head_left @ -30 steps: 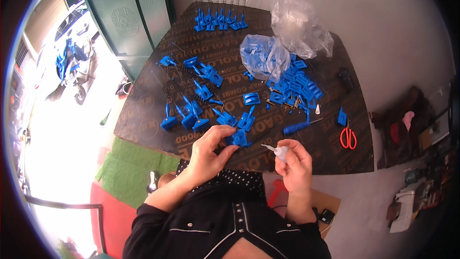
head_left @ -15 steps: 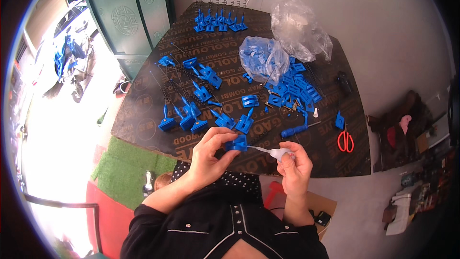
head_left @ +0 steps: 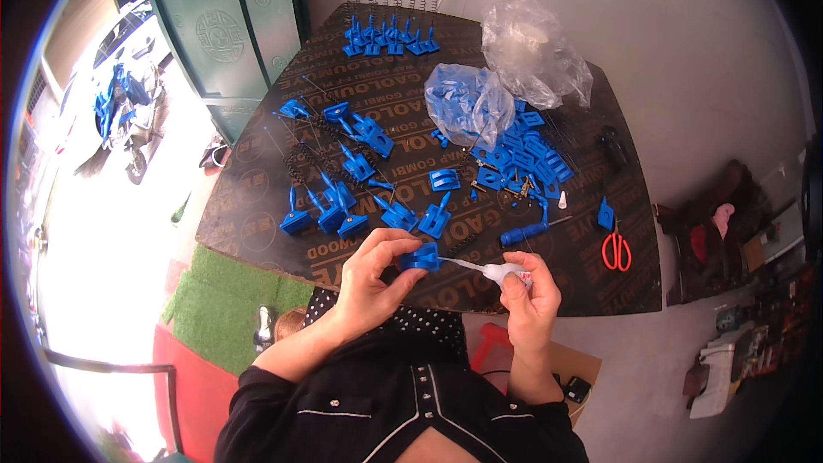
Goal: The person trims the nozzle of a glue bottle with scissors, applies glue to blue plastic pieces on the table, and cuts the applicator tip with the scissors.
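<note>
Over the table's near edge, my left hand (head_left: 375, 279) pinches a blue plastic part (head_left: 422, 258) between thumb and fingers. My right hand (head_left: 531, 296) is closed round a small white glue bottle (head_left: 507, 274), its long thin nozzle aimed left with the tip at the right side of the blue part. Whether the tip touches the part is too fine to tell. Just beyond my hands lie blue assembled pieces (head_left: 397, 213) with pegs, some carrying black springs and thin rods. A blue-handled screwdriver (head_left: 524, 233) rests beyond the bottle.
A dark printed board table (head_left: 566, 283) spreads out ahead. Loose blue parts and screws (head_left: 514, 173) form a pile beside a clear bag of blue parts (head_left: 470, 107) and a crumpled clear bag (head_left: 538, 51). Orange-handled scissors (head_left: 615, 251) lie right. Spring pieces (head_left: 390, 37) stand at the back.
The view has shifted slightly. My right hand and the glue bottle have turned a little, showing more of the bottle's side. The left hand keeps its hold on the blue part.
</note>
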The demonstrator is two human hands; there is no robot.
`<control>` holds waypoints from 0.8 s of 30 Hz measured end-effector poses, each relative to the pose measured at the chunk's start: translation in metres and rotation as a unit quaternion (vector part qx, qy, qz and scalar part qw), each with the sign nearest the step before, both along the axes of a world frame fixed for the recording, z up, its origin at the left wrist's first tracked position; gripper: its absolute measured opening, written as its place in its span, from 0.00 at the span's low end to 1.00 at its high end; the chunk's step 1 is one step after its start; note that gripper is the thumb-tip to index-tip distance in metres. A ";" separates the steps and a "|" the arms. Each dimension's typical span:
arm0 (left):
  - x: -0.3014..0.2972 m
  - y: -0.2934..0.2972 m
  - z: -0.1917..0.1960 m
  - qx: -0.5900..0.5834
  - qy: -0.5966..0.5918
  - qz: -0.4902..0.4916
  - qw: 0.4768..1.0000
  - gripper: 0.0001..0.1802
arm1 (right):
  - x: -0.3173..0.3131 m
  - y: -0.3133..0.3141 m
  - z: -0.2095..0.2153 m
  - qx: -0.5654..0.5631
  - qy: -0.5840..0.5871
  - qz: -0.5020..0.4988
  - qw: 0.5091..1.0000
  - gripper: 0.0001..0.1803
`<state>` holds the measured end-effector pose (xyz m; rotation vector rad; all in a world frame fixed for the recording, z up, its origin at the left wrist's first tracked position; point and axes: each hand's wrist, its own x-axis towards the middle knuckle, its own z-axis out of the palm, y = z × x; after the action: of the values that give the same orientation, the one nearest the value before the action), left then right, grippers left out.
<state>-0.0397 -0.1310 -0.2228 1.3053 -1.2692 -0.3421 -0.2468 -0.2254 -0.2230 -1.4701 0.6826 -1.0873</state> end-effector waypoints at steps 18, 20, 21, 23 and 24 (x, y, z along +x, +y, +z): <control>0.000 -0.002 0.001 0.005 -0.013 0.002 1.000 0.19 | -0.002 -0.001 0.001 -0.042 0.038 -0.015 0.998 0.12; 0.000 -0.002 0.001 0.006 -0.016 0.004 1.000 0.19 | -0.002 -0.001 0.001 -0.051 0.041 -0.017 0.998 0.12; 0.000 -0.002 0.002 0.004 -0.018 0.005 1.000 0.19 | -0.002 -0.001 0.001 -0.065 0.047 -0.020 0.997 0.12; 0.000 -0.002 0.001 0.003 -0.021 0.005 1.000 0.19 | -0.002 -0.002 0.002 -0.079 0.053 -0.024 0.995 0.13; 0.000 -0.002 0.000 0.001 -0.022 0.005 1.000 0.19 | -0.001 -0.002 0.002 -0.107 0.052 -0.030 0.992 0.13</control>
<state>-0.0394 -0.1332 -0.2226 1.3273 -1.2979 -0.3090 -0.2476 -0.2276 -0.2210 -1.7086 0.7055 -1.1644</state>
